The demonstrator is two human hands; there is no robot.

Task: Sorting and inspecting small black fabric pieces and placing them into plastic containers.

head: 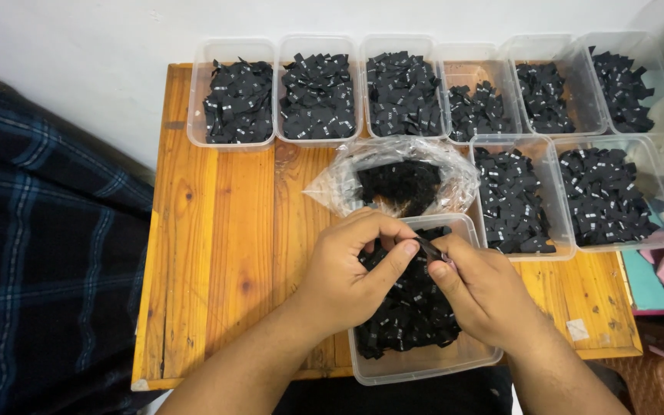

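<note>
Pinched between both thumbs and forefingers, a small black label (pixel 429 247) is held by the left hand (pixel 347 280) and right hand (pixel 479 290) above the clear tub (pixel 424 367) at the table's (pixel 224 253) front edge; a light fingertip grip seems best (the pieces look flimsy). Eight more tubs of black labels (pixel 238 100) line the back edge and right side, with an open plastic bag (pixel 393 183) of them between.

The light is bright, soft and even, and it gives only faint shadows under the hands on the wooden worktop (pixel 224 230). The clear plastic bag (pixel 332 184) shows small glare. The picture is sharp in the middle, and straight edges bend slightly near the borders.
</note>
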